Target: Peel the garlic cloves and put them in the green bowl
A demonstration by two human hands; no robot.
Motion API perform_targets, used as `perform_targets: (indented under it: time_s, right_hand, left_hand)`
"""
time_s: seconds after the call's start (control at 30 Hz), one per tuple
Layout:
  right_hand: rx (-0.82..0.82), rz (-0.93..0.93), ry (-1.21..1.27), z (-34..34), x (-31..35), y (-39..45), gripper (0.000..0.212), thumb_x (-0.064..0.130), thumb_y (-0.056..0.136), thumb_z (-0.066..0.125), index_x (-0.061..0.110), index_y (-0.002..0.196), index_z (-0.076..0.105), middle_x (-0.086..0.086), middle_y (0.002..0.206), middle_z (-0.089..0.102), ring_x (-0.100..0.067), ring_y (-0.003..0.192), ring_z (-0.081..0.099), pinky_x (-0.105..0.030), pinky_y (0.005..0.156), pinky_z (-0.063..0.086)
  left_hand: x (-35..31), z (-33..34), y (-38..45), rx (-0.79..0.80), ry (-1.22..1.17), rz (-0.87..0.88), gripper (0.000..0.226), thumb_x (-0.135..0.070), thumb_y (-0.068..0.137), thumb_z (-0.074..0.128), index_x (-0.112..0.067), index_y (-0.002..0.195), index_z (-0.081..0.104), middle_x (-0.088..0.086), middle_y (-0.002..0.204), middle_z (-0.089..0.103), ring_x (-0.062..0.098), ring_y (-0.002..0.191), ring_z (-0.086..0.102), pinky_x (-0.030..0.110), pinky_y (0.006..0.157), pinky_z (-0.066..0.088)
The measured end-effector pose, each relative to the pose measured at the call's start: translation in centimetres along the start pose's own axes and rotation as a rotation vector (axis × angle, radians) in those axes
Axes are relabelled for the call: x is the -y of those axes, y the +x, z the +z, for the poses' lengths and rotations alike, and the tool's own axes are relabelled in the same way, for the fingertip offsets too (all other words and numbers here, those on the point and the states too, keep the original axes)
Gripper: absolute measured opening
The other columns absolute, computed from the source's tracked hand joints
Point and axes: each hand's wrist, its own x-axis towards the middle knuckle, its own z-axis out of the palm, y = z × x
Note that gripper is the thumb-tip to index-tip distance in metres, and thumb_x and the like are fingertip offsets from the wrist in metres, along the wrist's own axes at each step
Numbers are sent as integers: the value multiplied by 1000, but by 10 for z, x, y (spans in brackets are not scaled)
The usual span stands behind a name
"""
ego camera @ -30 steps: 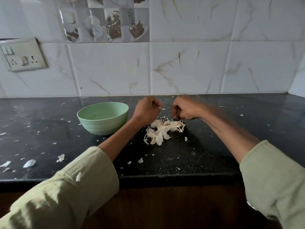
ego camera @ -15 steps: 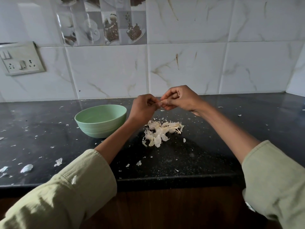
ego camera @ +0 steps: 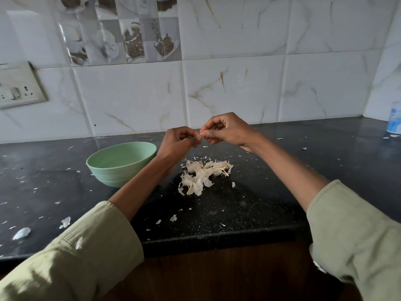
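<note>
My left hand [ego camera: 179,142] and my right hand [ego camera: 225,130] meet above the black counter, fingertips together. Between them they pinch a small pale garlic clove [ego camera: 202,134], mostly hidden by the fingers. The green bowl [ego camera: 121,162] stands on the counter just left of my left forearm; its visible inside shows no cloves. A heap of white garlic peels [ego camera: 202,177] lies on the counter below my hands.
Small peel scraps are scattered across the black counter [ego camera: 249,205], with bigger flakes at the front left [ego camera: 21,232]. A white and blue container [ego camera: 394,121] stands at the far right by the tiled wall. A switch plate [ego camera: 18,86] hangs on the left wall.
Both hands rose from just above the peel heap and came together at the fingertips. The view has tilted and moved closer to the counter.
</note>
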Motion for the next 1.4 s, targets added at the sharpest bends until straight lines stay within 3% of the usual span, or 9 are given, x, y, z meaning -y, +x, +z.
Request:
perform_targets:
  time_s: [0.13,0.43,0.63,0.83,1.0,1.17,1.3,1.4]
  right_hand:
    - [4,9,28,3,-2,1,20,6,92,75,-5,109,72,-17,90,77,-21,79,74,-32,78,63]
    - [27,24,38,1,2,-1,19,2,94,72,-4,112,71,-19,93,78,-32,89,76,-40,85,63]
    - [14,39,58,2,5,-3,22,10,91,78,-3,108,73,-18,93,78,-34,91,77,-39,85,64]
    - [-52,31,12,0,3,-1,14,9,94,75,1,105,75,-14,94,78,-19,81,74,-35,83,64]
    - [-118,24,-11,-2,1,0,13,7,92,76,1,103,76,-12,88,76,-13,74,72,-30,78,63]
    - [-97,0,-20,0,1,0,13,7,90,79,3,102,78,-13,90,79,-24,85,77,-35,84,64]
    - [-42,-41,-54,4,2,-1,13,7,90,78,4,102,77,-11,90,79,-29,90,77,-41,88,63]
    - [-19,-59,-51,4,4,-3,13,6,90,78,3,102,77,-10,90,80,-28,90,77,-40,88,63]
  left_hand:
    - [-1,0,-1,-6,-40,-19,4,-16,95,76,-11,96,76,2,89,78,-1,72,68,7,61,46]
    - [-2,2,-2,-12,-10,-6,9,-12,98,68,-6,102,74,2,91,77,1,70,68,8,59,46]
    - [-2,4,-2,-22,31,1,14,-16,99,70,-3,104,73,6,92,77,1,67,68,8,59,46]
    - [-3,5,-5,-20,70,49,11,-19,101,64,-12,102,72,5,91,78,10,73,70,10,60,47]
    - [0,8,-6,-12,134,36,25,-18,107,52,-9,96,73,8,93,78,13,72,70,10,58,45]
    - [-1,7,-6,-7,151,71,27,-40,102,67,-14,103,73,1,90,79,13,72,74,22,62,55]
    - [-1,7,-5,-42,119,100,19,-27,96,77,-8,95,76,3,84,80,22,74,76,29,70,59]
    - [1,3,-3,-52,89,100,14,-20,94,80,-7,91,77,5,80,80,20,72,75,25,70,60]
